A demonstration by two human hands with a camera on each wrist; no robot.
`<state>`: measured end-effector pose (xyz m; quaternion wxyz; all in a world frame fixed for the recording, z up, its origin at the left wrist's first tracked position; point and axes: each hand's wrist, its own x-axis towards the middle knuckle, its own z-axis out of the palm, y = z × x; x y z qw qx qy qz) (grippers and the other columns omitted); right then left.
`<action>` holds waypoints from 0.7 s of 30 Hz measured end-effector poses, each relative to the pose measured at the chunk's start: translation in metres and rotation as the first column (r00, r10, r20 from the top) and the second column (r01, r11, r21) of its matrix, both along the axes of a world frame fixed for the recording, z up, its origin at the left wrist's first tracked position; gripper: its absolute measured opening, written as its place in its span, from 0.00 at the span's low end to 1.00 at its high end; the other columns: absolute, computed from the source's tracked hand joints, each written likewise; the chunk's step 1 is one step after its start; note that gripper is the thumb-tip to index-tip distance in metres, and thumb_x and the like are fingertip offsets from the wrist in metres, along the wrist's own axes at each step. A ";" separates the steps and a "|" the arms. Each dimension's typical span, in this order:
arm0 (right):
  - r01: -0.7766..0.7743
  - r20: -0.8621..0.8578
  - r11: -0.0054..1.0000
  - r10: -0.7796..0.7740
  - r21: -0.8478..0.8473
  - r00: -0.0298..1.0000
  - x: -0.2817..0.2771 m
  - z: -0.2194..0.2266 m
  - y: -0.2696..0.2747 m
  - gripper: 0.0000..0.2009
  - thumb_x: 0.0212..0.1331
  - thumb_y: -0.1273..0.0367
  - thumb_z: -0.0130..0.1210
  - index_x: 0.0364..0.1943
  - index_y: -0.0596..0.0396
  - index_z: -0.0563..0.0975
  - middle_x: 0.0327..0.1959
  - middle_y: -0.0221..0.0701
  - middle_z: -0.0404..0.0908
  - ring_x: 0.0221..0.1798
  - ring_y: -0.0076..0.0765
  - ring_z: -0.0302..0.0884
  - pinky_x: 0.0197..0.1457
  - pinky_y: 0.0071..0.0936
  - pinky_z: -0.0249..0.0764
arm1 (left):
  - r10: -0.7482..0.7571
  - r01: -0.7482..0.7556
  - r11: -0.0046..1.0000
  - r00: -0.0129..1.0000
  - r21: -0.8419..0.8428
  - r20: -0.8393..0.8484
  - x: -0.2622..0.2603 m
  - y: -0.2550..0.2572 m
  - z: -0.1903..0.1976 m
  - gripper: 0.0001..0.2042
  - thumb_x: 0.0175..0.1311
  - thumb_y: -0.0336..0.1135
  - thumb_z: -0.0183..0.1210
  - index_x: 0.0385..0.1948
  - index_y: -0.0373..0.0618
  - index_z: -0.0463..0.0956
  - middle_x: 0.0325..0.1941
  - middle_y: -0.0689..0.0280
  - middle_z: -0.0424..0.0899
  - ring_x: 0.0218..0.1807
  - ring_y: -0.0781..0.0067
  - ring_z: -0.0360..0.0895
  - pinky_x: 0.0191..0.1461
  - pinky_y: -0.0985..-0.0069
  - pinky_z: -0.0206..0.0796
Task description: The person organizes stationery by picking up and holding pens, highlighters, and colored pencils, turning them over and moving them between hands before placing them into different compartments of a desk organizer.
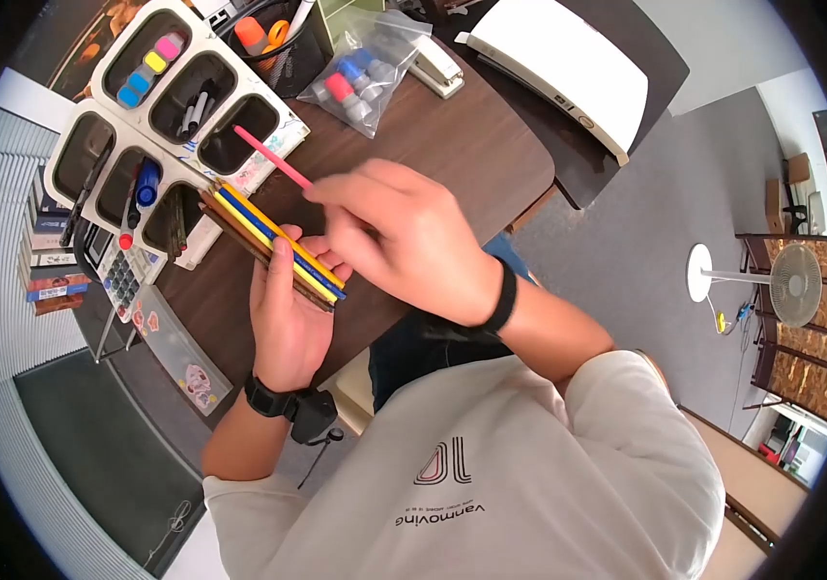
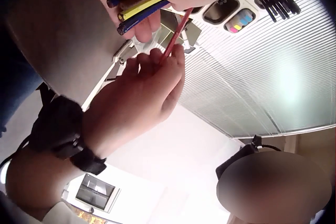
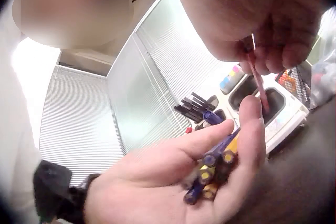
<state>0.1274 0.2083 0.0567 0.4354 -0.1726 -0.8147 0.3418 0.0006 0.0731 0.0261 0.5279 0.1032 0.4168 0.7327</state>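
Note:
My left hand (image 1: 290, 314) holds a bundle of pencils (image 1: 263, 232), yellow, blue and brown, with the thumb across them; their ends show in the right wrist view (image 3: 206, 174). My right hand (image 1: 413, 227) pinches one pink pencil (image 1: 273, 158) between thumb and fingers. In the head view its far end lies over a dark compartment of the white organizer (image 1: 292, 126). The left wrist view shows the pink pencil (image 2: 177, 35) slanting up from the right hand (image 2: 139, 98), close to the bundle (image 2: 139, 11).
Other compartments hold black pens (image 1: 198, 111), a blue marker (image 1: 147, 182) and coloured tabs (image 1: 154, 63). Beyond are a mesh pen holder (image 1: 292, 68), a clear bag (image 1: 360, 82), a stapler (image 1: 437, 68) and a white machine (image 1: 563, 72). A clear case (image 1: 176, 348) lies near the desk edge.

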 end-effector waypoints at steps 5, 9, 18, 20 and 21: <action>-0.008 0.056 0.999 0.005 0.040 0.998 -0.057 0.000 0.017 0.07 0.64 0.69 0.62 0.38 0.60 0.85 0.29 0.39 0.84 0.34 0.46 0.84 0.40 0.39 0.82 | -0.005 0.005 1.000 0.998 0.012 -0.062 0.002 0.003 0.004 0.15 0.86 0.46 0.47 0.61 0.47 0.71 0.53 0.64 0.82 0.53 0.71 0.79 0.62 0.64 0.71; -0.037 0.073 0.998 0.033 0.056 0.997 -0.075 0.001 0.021 0.10 0.65 0.67 0.63 0.34 0.60 0.86 0.30 0.41 0.84 0.34 0.50 0.84 0.41 0.41 0.82 | 0.011 -0.008 0.998 0.999 0.066 -0.048 -0.001 0.003 -0.002 0.17 0.86 0.45 0.47 0.65 0.46 0.68 0.55 0.63 0.81 0.56 0.71 0.78 0.62 0.65 0.71; 0.000 0.107 0.999 -0.006 0.052 0.994 -0.028 0.015 0.000 0.11 0.62 0.65 0.69 0.42 0.55 0.84 0.30 0.35 0.83 0.34 0.43 0.84 0.37 0.36 0.80 | 0.091 -0.091 0.996 0.995 0.003 -0.027 0.003 0.005 0.006 0.15 0.85 0.43 0.48 0.63 0.45 0.68 0.54 0.65 0.78 0.55 0.73 0.76 0.61 0.66 0.71; -0.065 0.147 0.998 0.066 -0.008 0.987 -0.006 0.014 -0.010 0.11 0.61 0.65 0.70 0.43 0.54 0.83 0.31 0.34 0.83 0.34 0.41 0.84 0.37 0.36 0.80 | 0.071 -0.069 0.996 0.997 0.050 -0.031 -0.004 -0.001 -0.008 0.15 0.85 0.44 0.48 0.61 0.46 0.70 0.52 0.66 0.78 0.54 0.74 0.76 0.60 0.68 0.70; -0.119 0.182 0.990 0.131 -0.075 0.975 0.002 0.011 -0.016 0.13 0.60 0.66 0.71 0.44 0.53 0.83 0.31 0.32 0.82 0.34 0.39 0.83 0.37 0.35 0.80 | 0.043 -0.040 0.995 0.998 0.093 -0.040 -0.005 -0.002 -0.014 0.14 0.85 0.45 0.48 0.58 0.46 0.73 0.50 0.67 0.79 0.52 0.74 0.76 0.59 0.70 0.69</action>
